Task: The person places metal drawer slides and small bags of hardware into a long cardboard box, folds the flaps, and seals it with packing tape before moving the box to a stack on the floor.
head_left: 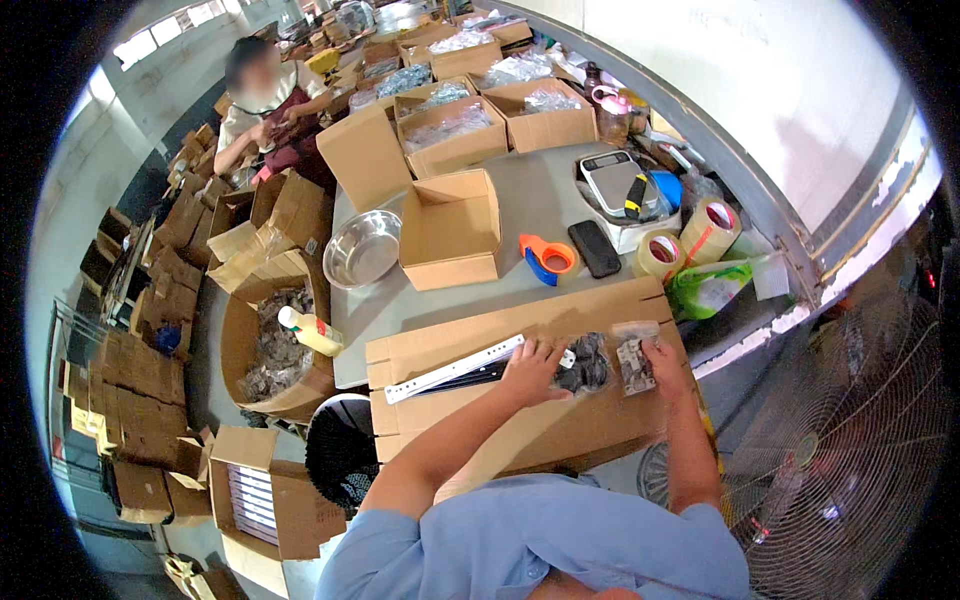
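Left hand [535,372] palm down over the right end of a white slide rail [450,368], fingers spread; whether it grips or only rests, cannot tell. Right hand [668,366] grasping the right edge of a small clear bag of grey pieces [634,362], thumb toward the contents. Between the hands: clear bag of black parts [588,364], lying flat. Black rail [470,378] alongside the white one, partly under the left hand. All of these on a flattened cardboard sheet [580,425], near edge toward the wearer.

Beyond the sheet, grey desk [542,198]. On it, left to right: shiny metal bowl [362,248], open carton [450,235], orange-and-blue tape dispenser [548,258], black phone [594,248]. Farther right, a scale [612,182] on a white box, yellow-and-black cutter across it; two tape rolls [712,228] standing near a green pouch [708,290].

Left of the desk: deep carton [238,352] of bagged parts, pale yellow bottle [312,332] tilted at its rim. Far side: cartons of clear bags. Upper left, a co-worker [275,120], hands together. Lower right, large wire-caged fan [830,440].
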Action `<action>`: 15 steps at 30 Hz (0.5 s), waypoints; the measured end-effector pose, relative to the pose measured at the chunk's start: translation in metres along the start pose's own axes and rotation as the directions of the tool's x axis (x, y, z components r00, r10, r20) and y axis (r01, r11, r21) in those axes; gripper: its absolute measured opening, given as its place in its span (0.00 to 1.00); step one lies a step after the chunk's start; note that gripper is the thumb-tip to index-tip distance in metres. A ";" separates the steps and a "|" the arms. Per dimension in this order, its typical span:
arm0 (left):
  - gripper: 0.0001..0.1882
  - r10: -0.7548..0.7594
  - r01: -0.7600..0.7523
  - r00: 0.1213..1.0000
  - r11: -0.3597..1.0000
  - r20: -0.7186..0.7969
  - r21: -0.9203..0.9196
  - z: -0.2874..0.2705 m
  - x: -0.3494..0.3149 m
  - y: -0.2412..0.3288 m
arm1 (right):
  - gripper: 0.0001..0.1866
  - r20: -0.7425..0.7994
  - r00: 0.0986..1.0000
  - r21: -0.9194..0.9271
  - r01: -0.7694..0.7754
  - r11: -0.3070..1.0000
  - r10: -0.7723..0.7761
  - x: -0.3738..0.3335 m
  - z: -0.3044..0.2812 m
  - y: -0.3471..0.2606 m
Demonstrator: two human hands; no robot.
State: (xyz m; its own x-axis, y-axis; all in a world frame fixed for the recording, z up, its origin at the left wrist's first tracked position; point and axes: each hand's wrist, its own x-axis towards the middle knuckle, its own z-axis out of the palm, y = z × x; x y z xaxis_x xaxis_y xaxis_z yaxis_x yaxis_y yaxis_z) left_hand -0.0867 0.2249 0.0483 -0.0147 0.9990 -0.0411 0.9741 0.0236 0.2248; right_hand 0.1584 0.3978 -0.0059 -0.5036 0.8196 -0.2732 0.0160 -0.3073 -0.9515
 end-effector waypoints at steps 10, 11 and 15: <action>0.55 -0.330 0.308 0.927 0.941 -0.180 -0.137 -0.003 -0.011 -0.019 | 0.16 0.050 0.904 -0.673 0.344 0.654 -0.424 0.020 -0.022 -0.002; 0.55 -0.385 0.356 0.902 0.920 -0.197 -0.164 -0.003 -0.016 -0.034 | 0.16 0.054 0.906 -0.674 0.344 0.653 -0.421 0.017 -0.025 0.003; 0.55 -0.280 0.284 0.957 0.957 0.073 -0.056 0.003 -0.041 -0.052 | 0.17 -0.091 0.985 -0.361 0.103 0.927 -0.144 -0.028 0.036 -0.057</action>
State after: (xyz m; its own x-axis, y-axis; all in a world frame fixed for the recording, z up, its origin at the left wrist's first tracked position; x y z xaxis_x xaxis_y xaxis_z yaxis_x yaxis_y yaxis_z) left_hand -0.1366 0.1822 0.0354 -0.2700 0.9471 -0.1733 0.9155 0.3083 0.2585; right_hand 0.1402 0.3751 0.0609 -0.4201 0.8959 -0.1447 0.2752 -0.0262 -0.9610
